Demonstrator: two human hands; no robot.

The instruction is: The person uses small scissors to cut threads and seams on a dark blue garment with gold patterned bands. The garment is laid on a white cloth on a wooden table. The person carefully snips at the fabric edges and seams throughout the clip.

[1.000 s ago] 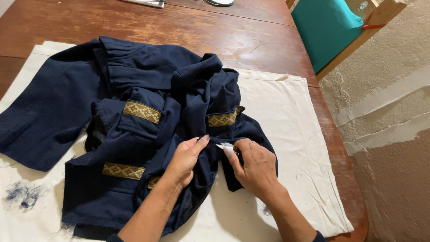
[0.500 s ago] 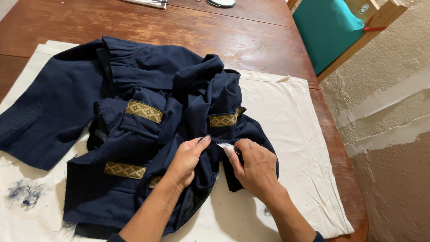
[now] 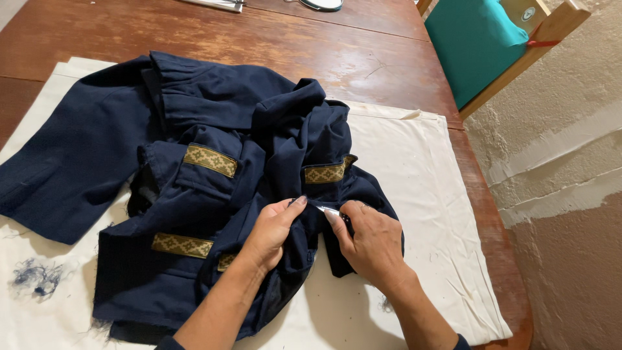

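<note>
Reddish-brown wooden table (image 3: 363,58), worn and scratched, running away from the camera toward a rough cream plastered wall (image 3: 557,181) on the right. Spread over most of the tabletop, a cream cloth (image 3: 414,168), wrinkled at the near right corner and speckled with lint. Beyond the table's far right corner, a wooden chair (image 3: 551,29) with a teal cushion (image 3: 473,45) against its frame. At the far edge, cut off by the frame, a pale flat object and a dark rounded one, too little in view to identify. On the cloth at lower left, a small tuft of blue thread scraps (image 3: 35,279). Lying crumpled across the cloth's left and middle, a navy blue jacket (image 3: 214,116), one sleeve stretched out to the left, three gold patterned trim bands (image 3: 210,160) showing on its folds. Both forearms entering from the bottom edge and converging over the jacket's right-hand front. Left hand (image 3: 272,230) palm down on the fabric, fingers curled, thumb and forefinger pressed together on a fold of navy cloth and lifting it slightly. Right hand (image 3: 372,243) just beside it, knuckles up, fingers closed around a small tool (image 3: 327,209) with a pale tip and a dark handle, mostly hidden in the hand; tip pointing left at the pinched fold, nearly meeting the left fingertips. Exact kind of tool impossible to tell. Dark cuffs barely visible at both wrists along the bottom edge.
</note>
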